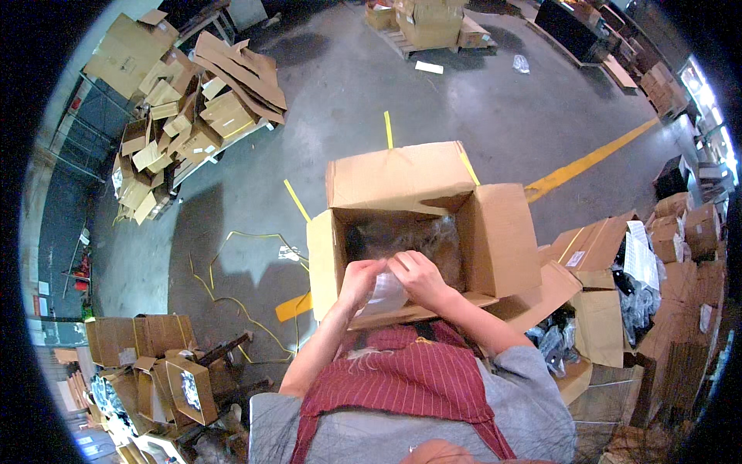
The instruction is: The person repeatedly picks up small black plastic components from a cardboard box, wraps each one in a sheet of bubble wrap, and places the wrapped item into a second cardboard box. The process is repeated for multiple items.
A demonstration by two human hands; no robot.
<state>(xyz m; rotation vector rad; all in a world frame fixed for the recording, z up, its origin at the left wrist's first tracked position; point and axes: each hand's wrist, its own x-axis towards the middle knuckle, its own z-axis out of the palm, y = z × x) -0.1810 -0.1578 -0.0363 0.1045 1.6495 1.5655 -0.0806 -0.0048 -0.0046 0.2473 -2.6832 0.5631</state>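
Two bare hands meet just below the centre of the frame, over the near edge of an open cardboard box (pixel 417 224). The left hand (pixel 361 280) has its fingers curled and pinched on a piece of clear plastic film (pixel 384 294); the right hand (pixel 417 277) is bent at the wrist, its fingertips closed on the same film from the other side. Both forearms rise from the lower edge, elbows spread, above a dark red striped apron (pixel 410 379) worn over a grey shirt.

The box stands with all four flaps open: the far flap upright, the right flap spread wide. It rests on other cartons rather than directly on the grey concrete floor (pixel 479 108). Yellow lines (pixel 587 161) cross the floor at right of centre, and a thin yellow strap (pixel 224 294) loops on it at left. A heap of flattened cardboard (pixel 185 100) lies at the upper left, a loaded pallet (pixel 429 27) at the top centre, and open cartons (pixel 154 371) at the lower left and right edge.

Inside the box, only a dim, glossy mass of plastic shows; what it wraps cannot be made out. The fisheye rim darkens the corners, and the film's full outline is hidden behind the hands.
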